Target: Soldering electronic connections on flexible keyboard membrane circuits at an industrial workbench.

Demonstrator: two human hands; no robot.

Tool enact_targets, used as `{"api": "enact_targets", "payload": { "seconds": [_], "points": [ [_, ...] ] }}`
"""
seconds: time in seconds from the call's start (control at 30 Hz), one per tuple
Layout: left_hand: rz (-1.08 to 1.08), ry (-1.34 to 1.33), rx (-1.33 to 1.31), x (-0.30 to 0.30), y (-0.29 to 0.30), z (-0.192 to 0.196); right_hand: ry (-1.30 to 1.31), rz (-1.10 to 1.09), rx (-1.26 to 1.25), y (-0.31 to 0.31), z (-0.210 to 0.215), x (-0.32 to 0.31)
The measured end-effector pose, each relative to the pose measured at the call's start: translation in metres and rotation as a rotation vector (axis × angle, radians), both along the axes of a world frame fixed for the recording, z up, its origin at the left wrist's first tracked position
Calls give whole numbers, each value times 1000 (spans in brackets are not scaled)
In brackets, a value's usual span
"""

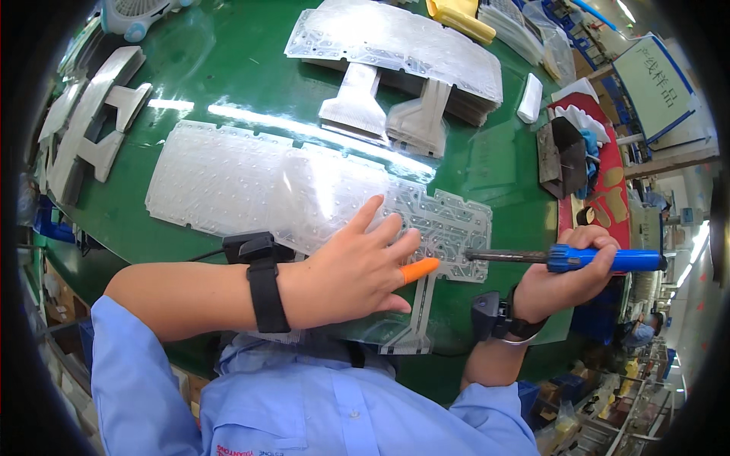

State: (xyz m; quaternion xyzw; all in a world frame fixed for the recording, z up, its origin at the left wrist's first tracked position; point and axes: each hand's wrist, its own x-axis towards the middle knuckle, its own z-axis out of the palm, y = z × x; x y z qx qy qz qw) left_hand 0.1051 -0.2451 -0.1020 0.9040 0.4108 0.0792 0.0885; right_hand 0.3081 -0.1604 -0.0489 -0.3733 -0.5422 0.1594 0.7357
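Observation:
A clear flexible membrane circuit sheet (220, 178) with silvery traces and dots lies flat across the green table in front of me. My left hand (342, 266) rests palm down on its near edge with the fingers spread, and one finger wears an orange finger cot (419, 270). From under that hand a ribbon tail (417, 323) reaches toward me. My right hand (570, 281) is wrapped round the blue handle of a soldering iron (517, 256). The iron points left, its tip over the sheet's right part; whether it touches cannot be made out.
At the far side stands a thick stack of membrane sheets (395, 38) with tails hanging toward me. Another stack (87, 129) lies far left, near a small fan (137, 17). On the right are a metal box (553, 163), a red mat (610, 171), a white block (530, 99) and a sign (655, 87).

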Motion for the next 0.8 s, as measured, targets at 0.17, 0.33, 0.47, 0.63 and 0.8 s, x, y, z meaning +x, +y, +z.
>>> {"api": "enact_targets", "payload": {
  "seconds": [0.17, 0.33, 0.47, 0.63, 0.8],
  "points": [
    [-9, -1, 109, 5, 0, -5, 49, -52, 15, 6, 7, 16],
    [-79, 202, 339, 15, -6, -4, 136, -49, -12, 11, 6, 23],
    [65, -20, 91, 2, -12, 0, 143, -106, 3, 23, 0, 35],
    [82, 90, -119, -15, -54, 17, -32, -221, 66, 25, 3, 48],
    [-64, 13, 61, -18, -91, 30, 260, -156, 15, 30, 7, 57]
  ]
}}
